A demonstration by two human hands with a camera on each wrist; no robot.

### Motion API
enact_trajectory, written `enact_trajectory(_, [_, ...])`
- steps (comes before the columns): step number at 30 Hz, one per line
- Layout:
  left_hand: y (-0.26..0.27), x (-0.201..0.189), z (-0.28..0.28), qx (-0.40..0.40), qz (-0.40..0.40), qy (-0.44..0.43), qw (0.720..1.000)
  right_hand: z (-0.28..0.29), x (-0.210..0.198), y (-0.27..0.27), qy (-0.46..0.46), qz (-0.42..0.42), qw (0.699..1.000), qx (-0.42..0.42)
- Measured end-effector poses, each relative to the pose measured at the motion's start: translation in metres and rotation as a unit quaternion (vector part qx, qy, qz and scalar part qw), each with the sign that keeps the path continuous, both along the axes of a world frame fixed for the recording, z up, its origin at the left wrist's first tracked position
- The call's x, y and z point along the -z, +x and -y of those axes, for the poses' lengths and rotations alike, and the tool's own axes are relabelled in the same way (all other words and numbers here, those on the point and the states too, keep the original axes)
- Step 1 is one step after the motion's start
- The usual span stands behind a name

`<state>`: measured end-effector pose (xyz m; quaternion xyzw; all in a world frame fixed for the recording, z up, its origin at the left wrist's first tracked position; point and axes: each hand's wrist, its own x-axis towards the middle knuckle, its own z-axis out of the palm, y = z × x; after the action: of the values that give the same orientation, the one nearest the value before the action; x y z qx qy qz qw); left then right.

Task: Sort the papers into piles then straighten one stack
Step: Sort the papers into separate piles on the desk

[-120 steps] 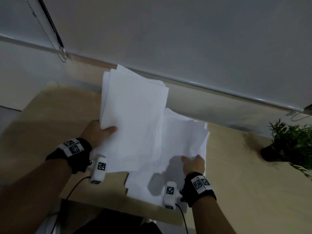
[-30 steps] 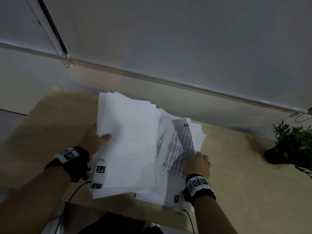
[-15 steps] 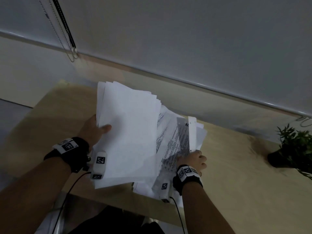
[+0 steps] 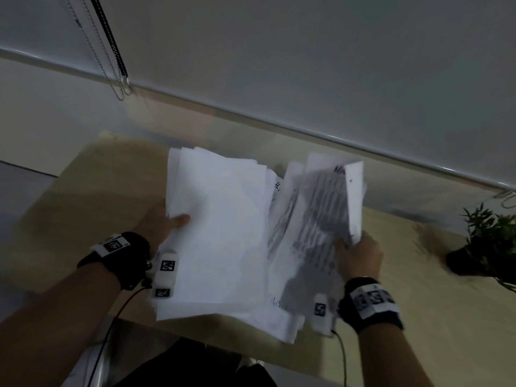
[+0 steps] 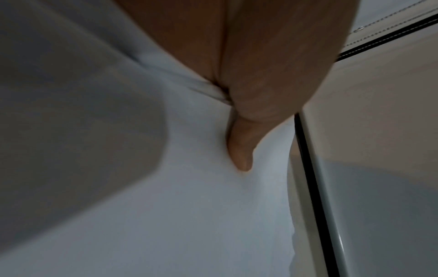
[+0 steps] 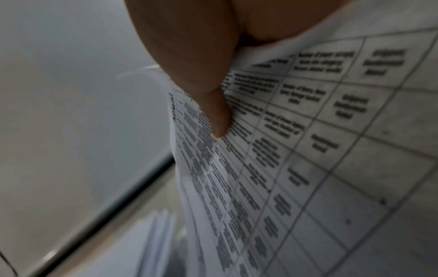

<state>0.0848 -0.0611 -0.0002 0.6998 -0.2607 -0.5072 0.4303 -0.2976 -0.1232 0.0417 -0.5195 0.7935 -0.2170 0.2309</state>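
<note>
My left hand (image 4: 164, 223) grips a thick stack of blank white sheets (image 4: 220, 233) by its left edge, thumb on top, raised above the wooden table (image 4: 83, 191). In the left wrist view the thumb (image 5: 239, 150) presses on the white stack (image 5: 189, 206). My right hand (image 4: 354, 252) pinches printed sheets (image 4: 321, 219) covered in text, tilted up on the right, their right edge curling over. In the right wrist view the thumb (image 6: 213, 105) lies across the printed pages (image 6: 308, 150) with a table grid. More loose papers (image 4: 282, 322) lie under both, at the table's front edge.
A potted green plant (image 4: 491, 241) stands on the table at the far right. A roller blind (image 4: 307, 65) with a bead chain (image 4: 111, 65) hangs behind the table. Bare wood shows left of the stack and right of my right hand.
My right hand has lifted the printed sheets higher and moved right with them; they were lying low on the pile. The left hand's blank stack has stayed about where it was.
</note>
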Motion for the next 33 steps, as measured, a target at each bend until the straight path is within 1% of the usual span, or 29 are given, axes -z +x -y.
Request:
enact_trajectory(2, [-0.011,0.01,0.0,0.004,-0.026,0.013,1.0,0.008,-0.041,-0.011,-0.06,-0.002,0.998,-0.005])
enact_trajectory(3, [-0.018,0.016,0.001,0.012,-0.028,0.02,0.999,0.012,-0.06,-0.015,-0.087,0.01,0.996,-0.005])
enact_trajectory(4, [-0.024,0.024,0.002,0.021,-0.024,0.027,0.999,0.014,-0.077,-0.018,-0.111,0.035,0.993,-0.011])
enact_trajectory(6, [-0.038,0.036,0.005,0.041,-0.002,0.047,0.998,0.019,-0.095,-0.021,-0.14,0.09,0.986,-0.032])
enact_trajectory(8, [-0.049,0.043,0.009,0.07,0.054,0.052,0.995,0.022,-0.097,-0.021,-0.143,0.139,0.979,-0.033])
enact_trajectory(10, [-0.055,0.046,0.012,0.09,0.115,0.045,0.988,0.021,-0.09,-0.016,-0.119,0.195,0.973,-0.012])
enact_trajectory(11, [-0.057,0.043,0.013,0.095,0.122,0.041,0.987,0.019,-0.086,-0.013,-0.106,0.208,0.972,-0.012])
enact_trajectory(13, [-0.057,0.041,0.013,0.108,0.129,0.039,0.985,0.014,-0.081,-0.004,-0.099,0.2,0.974,-0.029])
enact_trajectory(15, [-0.058,0.039,0.014,0.124,0.143,0.037,0.981,0.011,-0.09,0.004,-0.133,0.21,0.967,-0.053])
enact_trajectory(18, [-0.061,0.038,0.016,0.126,0.157,0.037,0.979,0.012,-0.115,0.016,-0.188,0.256,0.941,-0.115])
enact_trajectory(19, [-0.062,0.037,0.015,0.125,0.153,0.035,0.98,0.014,-0.123,0.019,-0.2,0.284,0.928,-0.134])
enact_trajectory(20, [-0.061,0.038,0.014,0.131,0.165,0.039,0.977,0.014,-0.13,0.023,-0.208,0.329,0.91,-0.141])
enact_trajectory(21, [-0.059,0.039,0.014,0.129,0.15,0.049,0.979,0.017,-0.131,0.025,-0.203,0.374,0.895,-0.134])
enact_trajectory(22, [-0.057,0.038,0.015,0.128,0.118,0.068,0.982,0.02,-0.127,0.024,-0.188,0.398,0.891,-0.115])
enact_trajectory(23, [-0.058,0.031,0.014,0.126,0.075,0.07,0.987,0.022,-0.118,0.024,-0.162,0.401,0.897,-0.09])
enact_trajectory(24, [-0.057,0.03,0.016,0.111,0.052,0.068,0.99,0.023,-0.103,0.023,-0.126,0.39,0.91,-0.067])
enact_trajectory(26, [-0.057,0.022,0.015,0.063,-0.03,0.081,0.994,0.026,-0.063,0.024,-0.026,0.315,0.947,-0.053])
enact_trajectory(27, [-0.058,0.019,0.015,0.041,-0.065,0.073,0.994,0.026,-0.042,0.028,0.02,0.274,0.96,-0.054])
enact_trajectory(28, [-0.057,0.018,0.013,0.034,-0.084,0.069,0.993,0.025,-0.024,0.033,0.06,0.245,0.966,-0.052])
enact_trajectory(29, [-0.054,0.022,0.013,0.026,-0.12,0.068,0.99,0.025,-0.001,0.038,0.095,0.224,0.969,-0.049])
enact_trajectory(30, [-0.05,0.025,0.014,0.017,-0.156,0.072,0.985,0.025,0.012,0.044,0.126,0.204,0.969,-0.055])
enact_trajectory(32, [-0.042,0.038,0.018,0.023,-0.171,0.106,0.979,0.027,0.042,0.058,0.17,0.15,0.971,-0.081])
enact_trajectory(33, [-0.045,0.039,0.021,0.024,-0.155,0.127,0.979,0.028,0.053,0.064,0.18,0.124,0.972,-0.091])
